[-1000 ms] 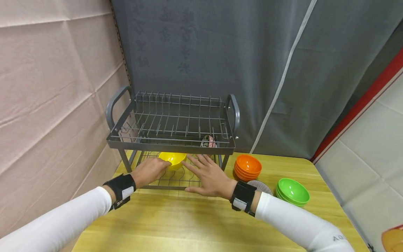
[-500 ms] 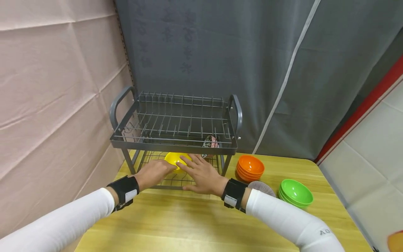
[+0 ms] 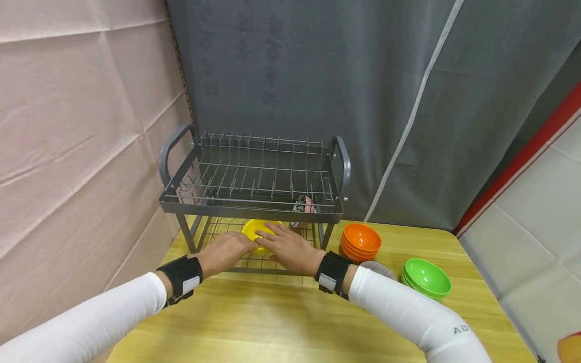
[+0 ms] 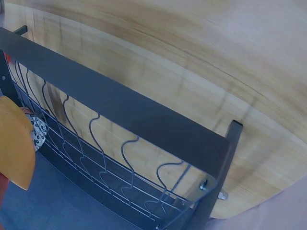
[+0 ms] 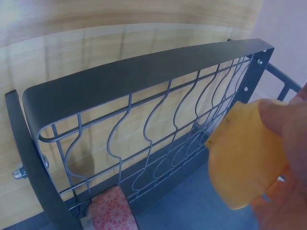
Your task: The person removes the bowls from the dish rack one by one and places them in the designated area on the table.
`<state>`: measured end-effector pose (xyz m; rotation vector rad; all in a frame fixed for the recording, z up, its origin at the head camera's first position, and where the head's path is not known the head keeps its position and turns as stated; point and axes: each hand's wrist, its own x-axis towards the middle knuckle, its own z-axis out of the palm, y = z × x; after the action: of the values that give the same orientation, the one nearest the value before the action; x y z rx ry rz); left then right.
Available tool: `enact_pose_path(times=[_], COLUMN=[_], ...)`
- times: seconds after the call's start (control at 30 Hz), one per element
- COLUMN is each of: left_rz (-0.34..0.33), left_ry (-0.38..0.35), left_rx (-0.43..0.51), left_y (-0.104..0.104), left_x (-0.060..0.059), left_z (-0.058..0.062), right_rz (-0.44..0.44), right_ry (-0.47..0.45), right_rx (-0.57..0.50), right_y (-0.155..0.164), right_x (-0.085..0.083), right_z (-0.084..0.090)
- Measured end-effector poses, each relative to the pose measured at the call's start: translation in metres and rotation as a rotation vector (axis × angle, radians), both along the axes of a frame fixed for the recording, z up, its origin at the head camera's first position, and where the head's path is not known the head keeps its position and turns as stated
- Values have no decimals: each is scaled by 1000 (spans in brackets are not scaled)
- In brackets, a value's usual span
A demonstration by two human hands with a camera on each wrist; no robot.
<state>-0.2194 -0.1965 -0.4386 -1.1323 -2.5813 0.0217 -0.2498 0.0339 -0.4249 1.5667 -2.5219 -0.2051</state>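
Observation:
A yellow bowl (image 3: 251,228) is at the lower tier of a grey two-tier dish rack (image 3: 254,214). My left hand (image 3: 229,251) grips the bowl's left side, thumb toward the front, most fingers hidden behind it. My right hand (image 3: 292,248) reaches in from the right, fingers extended over the bowl's right side and touching or nearly touching it. In the right wrist view the yellow bowl (image 5: 242,158) has a hand wrapped on one edge. Only part of the yellow bowl (image 4: 14,143) shows in the left wrist view.
Patterned ware (image 3: 302,205), black-and-white and pink, sits at the rack's right end. On the table (image 3: 218,322) to the right stand stacked orange bowls (image 3: 360,242), a greyish ribbed dish (image 3: 378,269) and stacked green bowls (image 3: 425,277). A pink cloth wall (image 3: 86,126) borders the left.
The yellow bowl and left hand have shifted slightly right within the rack. My right hand has come left, from beside the bowl to over its right side.

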Motion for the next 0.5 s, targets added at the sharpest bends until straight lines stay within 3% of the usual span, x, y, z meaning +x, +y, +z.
enact_pose_path(times=[0.5], left_rz=[-62], left_ry=[64], left_rx=[-23], left_y=[5], left_x=[1], left_z=[1], right_rz=[91], right_ry=[13], right_rx=[-55], right_y=[1], right_x=[-3], right_z=[-1])
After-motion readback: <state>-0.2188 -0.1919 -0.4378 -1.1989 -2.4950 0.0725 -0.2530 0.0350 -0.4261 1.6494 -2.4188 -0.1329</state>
